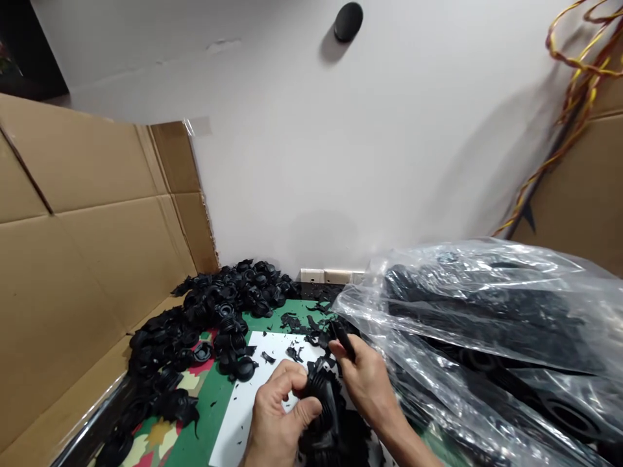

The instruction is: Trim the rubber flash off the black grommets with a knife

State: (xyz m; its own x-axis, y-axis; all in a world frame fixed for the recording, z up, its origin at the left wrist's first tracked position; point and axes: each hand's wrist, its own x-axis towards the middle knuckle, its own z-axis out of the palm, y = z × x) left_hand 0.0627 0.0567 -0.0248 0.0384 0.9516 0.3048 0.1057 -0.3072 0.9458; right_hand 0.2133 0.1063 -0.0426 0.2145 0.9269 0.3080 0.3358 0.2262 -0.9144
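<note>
My left hand (280, 415) is closed, thumb and fingers pinching a black ribbed rubber part (324, 402) low in the middle of the view. Just right of it, my right hand (367, 379) is wrapped round a slim black handle-like object (343, 340), whose far end blends into dark scraps, so its exact kind is unclear. Beneath both hands lies a white sheet (233, 425), with small black rubber scraps (294, 353) scattered over it. More dark rubber pieces sit under the hands, partly hidden by them.
A heap of black rubber parts (226, 311) spreads on the left over a green surface (197, 434). Cardboard (97, 253) walls off the left side. On the right rests a clear plastic bag (467, 311) of black parts. Sockets (335, 277) and twisted wires (579, 130) are at the wall.
</note>
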